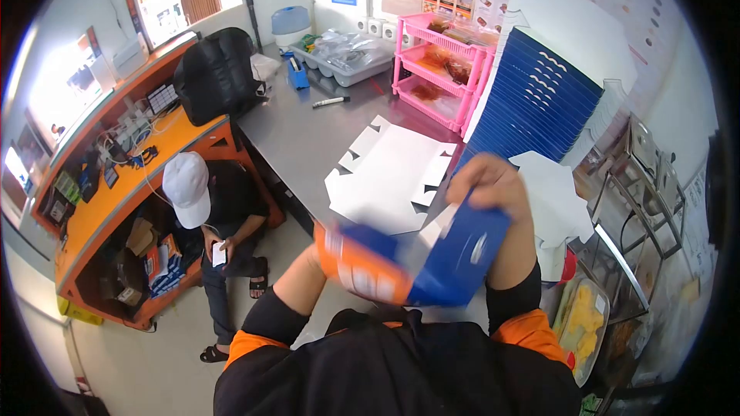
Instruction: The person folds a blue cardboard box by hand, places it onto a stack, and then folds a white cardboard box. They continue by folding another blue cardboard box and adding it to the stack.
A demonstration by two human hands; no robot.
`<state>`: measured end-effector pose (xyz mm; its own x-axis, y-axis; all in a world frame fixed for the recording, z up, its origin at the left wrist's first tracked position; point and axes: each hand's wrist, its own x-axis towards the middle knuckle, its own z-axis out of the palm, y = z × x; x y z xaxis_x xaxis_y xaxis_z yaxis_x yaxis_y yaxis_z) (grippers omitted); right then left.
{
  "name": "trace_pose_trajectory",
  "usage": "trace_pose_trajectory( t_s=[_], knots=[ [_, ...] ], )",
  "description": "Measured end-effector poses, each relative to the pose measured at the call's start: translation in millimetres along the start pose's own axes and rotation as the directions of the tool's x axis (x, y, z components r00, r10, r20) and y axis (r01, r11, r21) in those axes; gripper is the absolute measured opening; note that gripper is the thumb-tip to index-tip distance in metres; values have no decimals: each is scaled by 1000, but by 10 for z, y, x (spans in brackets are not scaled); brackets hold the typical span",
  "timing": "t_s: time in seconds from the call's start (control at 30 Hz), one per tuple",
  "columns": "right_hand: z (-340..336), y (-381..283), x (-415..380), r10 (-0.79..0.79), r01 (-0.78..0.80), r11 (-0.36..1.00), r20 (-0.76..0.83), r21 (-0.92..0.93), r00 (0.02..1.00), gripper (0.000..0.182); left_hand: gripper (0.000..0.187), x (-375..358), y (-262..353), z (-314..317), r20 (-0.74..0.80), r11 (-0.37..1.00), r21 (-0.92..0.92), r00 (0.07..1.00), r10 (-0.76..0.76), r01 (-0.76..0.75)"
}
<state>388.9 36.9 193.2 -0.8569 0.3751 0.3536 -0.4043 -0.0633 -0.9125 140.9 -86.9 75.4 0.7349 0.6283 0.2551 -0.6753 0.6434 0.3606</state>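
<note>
Low in the centre of the frame, a blue-and-orange flat cardboard box blank (pixel 416 258), judged light, bendable and best gripped along its edges, is held by the right hand (pixel 493 185) and the hidden-fingered left hand (pixel 314 258).

A steel counter (pixel 301 135) carries the things, and the flat white box blank (pixel 389 177) lying unfolded near its front edge serves as the landmark. Beyond the blank, toward the wall, a pink three-tier rack (pixel 435 69) stands on the counter with packets on its shelves. Left of the rack, farther from the blank, sits a grey tray (pixel 347 58) of clear bags, and a blue tape dispenser (pixel 297 75) stands just beside that tray. Between the tray and the blank lies a marker pen (pixel 330 101). Behind the blank to the left, a black backpack (pixel 217 75) rests at the counter's far corner. Right of the blank, a tall leaning stack of blue box blanks (pixel 532 96) stands beside the rack.
</note>
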Motion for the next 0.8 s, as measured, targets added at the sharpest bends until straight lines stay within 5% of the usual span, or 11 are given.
trace_pose_trajectory(
  t_s=[0.07,0.13,0.23,0.3,0.37,0.43,0.47,0.57,0.67,0.77,0.8],
  knots=[
    [-134,70,64,-166,232,949,-289,212,943,21,93,3,62,123,-255,803,331,773,581,-495],
    [-69,74,161,-134,413,866,-664,282,736,22,105,-23,141,222,98,811,68,813,574,-581],
    [-66,221,252,-119,432,873,-759,228,641,24,82,-95,119,490,142,519,682,790,597,-515],
    [-107,294,242,-155,376,920,-775,114,613,29,62,-132,44,736,114,-23,987,594,796,-159],
    [-20,345,266,-164,346,937,-813,50,559,35,32,-30,-58,774,116,-44,946,206,972,-321],
    [281,464,307,-621,269,784,-697,-560,358,44,28,-43,-35,745,116,-73,929,99,988,-364],
    [434,580,229,-753,213,553,-375,-805,540,46,28,-44,-16,721,76,-22,904,111,991,-427],
    [938,893,119,-464,445,-121,447,-887,765,51,27,-39,-24,710,-76,142,818,138,987,-558],
    [860,1007,153,-470,500,-264,562,-825,681,48,29,57,-71,733,-227,268,742,145,963,-615],
    [691,769,159,-488,597,216,444,-772,751,40,31,95,-68,684,-193,257,716,170,966,-649],
    [743,747,157,-577,496,311,254,-811,776,39,31,92,-85,649,-233,306,722,198,952,-621]
  ],
)
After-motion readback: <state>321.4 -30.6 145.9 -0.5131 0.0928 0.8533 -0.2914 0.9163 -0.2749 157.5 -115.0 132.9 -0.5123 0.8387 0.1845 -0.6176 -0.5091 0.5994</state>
